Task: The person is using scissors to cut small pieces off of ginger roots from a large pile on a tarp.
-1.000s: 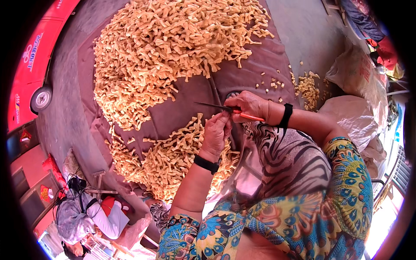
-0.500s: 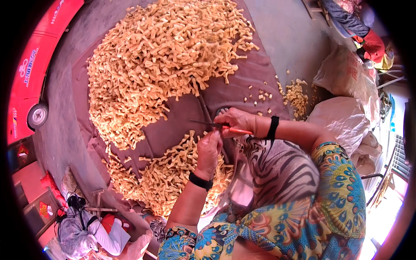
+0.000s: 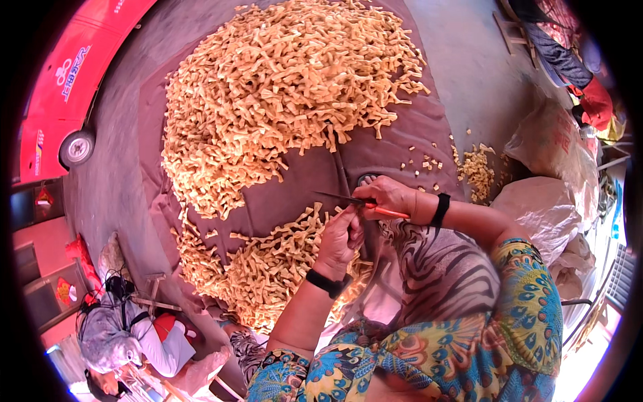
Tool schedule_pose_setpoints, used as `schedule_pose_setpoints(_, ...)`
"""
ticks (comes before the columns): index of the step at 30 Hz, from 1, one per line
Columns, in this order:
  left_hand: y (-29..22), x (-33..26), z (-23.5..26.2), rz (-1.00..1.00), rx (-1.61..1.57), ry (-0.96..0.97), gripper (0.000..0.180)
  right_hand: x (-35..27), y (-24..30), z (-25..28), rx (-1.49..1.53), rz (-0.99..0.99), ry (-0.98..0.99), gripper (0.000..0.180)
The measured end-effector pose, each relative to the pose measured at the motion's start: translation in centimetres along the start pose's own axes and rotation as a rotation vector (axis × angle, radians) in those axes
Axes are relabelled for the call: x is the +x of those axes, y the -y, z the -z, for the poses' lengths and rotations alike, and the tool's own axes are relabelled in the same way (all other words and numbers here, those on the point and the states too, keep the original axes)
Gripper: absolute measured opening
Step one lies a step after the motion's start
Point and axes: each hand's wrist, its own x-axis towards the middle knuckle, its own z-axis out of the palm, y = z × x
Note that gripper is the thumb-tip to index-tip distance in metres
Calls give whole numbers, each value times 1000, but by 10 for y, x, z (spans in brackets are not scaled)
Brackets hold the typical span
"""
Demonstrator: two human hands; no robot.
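My right hand (image 3: 392, 197) is closed on a pair of scissors (image 3: 390, 213) with red-orange handles, its dark blades pointing left over the cloth. Just below the blades, my left hand (image 3: 340, 242) has its fingers curled and pinched together. What sits between those fingers, if anything, is hidden. A smaller heap of tan, knobbly-ended sticks (image 3: 268, 278) lies beside and below my left hand. Farther off, a large pile of the same sticks (image 3: 288, 87) covers much of the brown cloth (image 3: 288, 201).
Small cut-off bits (image 3: 477, 167) are scattered on the right, near pale sacks (image 3: 536, 208). A red vehicle (image 3: 67, 87) stands at the far left. One person (image 3: 127, 335) sits at the lower left; another person (image 3: 559, 53) is at the upper right. Patterned fabric (image 3: 445, 271) covers my lap.
The whole view has shifted, so the piles appear farther right. The scissors remain in my right hand, and my left hand stays close under them with its fingers more curled.
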Motion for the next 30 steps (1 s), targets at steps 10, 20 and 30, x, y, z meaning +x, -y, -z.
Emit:
schedule_pose_setpoints(10,0,0,1,-31,82,-26,31,-3,-14,-6,136,-31,-18,25)
schedule_pose_setpoints(20,-22,-2,27,88,-216,394,43,-6,13,15,782,-543,85,25)
schedule_pose_setpoints(30,-27,16,37,156,106,-107,51,-15,-2,17,727,-514,109,24)
